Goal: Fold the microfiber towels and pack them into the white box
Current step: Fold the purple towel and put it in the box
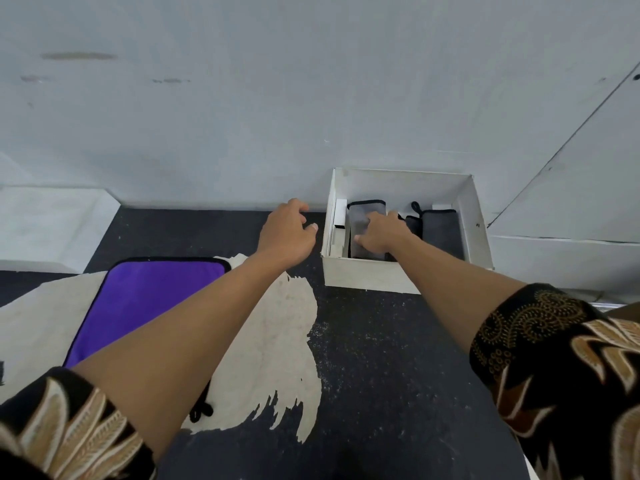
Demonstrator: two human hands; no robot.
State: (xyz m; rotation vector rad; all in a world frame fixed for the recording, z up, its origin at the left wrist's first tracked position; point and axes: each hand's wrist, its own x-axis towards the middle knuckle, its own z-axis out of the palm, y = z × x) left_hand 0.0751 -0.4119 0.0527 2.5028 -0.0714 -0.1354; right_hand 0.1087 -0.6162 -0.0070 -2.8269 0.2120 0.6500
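Several folded grey towels [441,233], rectangular white box [367,276]

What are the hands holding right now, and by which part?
Left hand holds nothing. Right hand lies on top of the grey folded towel in the white box; a grip cannot be told.

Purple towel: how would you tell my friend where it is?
Find the white box by the wall, then look left across the dark table. The purple towel lies flat on a cream patch, unlike the grey towels in the box.
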